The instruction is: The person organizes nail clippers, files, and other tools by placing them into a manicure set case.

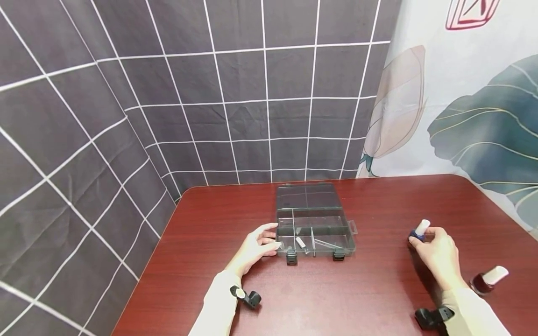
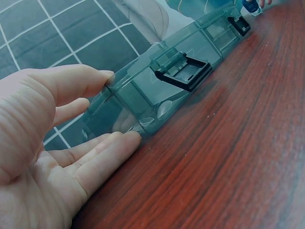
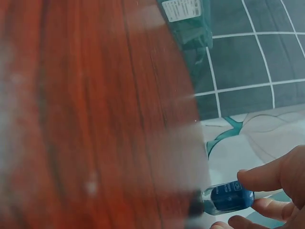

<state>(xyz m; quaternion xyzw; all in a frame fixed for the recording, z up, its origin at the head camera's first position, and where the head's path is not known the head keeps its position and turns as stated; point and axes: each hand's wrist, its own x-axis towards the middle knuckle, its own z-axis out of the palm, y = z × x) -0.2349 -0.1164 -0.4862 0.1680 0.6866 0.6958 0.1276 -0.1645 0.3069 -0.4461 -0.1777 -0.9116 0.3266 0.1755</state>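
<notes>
with our left hand [image 1: 254,249] lying open against the left end of the clear organiser box [image 1: 313,224], our right hand [image 1: 437,252] pinches a small blue nail polish bottle [image 1: 419,231] right of that box, likely light, slippery glass, best held around its body.

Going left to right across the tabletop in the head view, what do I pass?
Left hand touching the box's left side → clear compartment box, lid open → blue nail polish bottle pinched by the right hand → dark red nail polish bottle lying near the table's right edge.
</notes>
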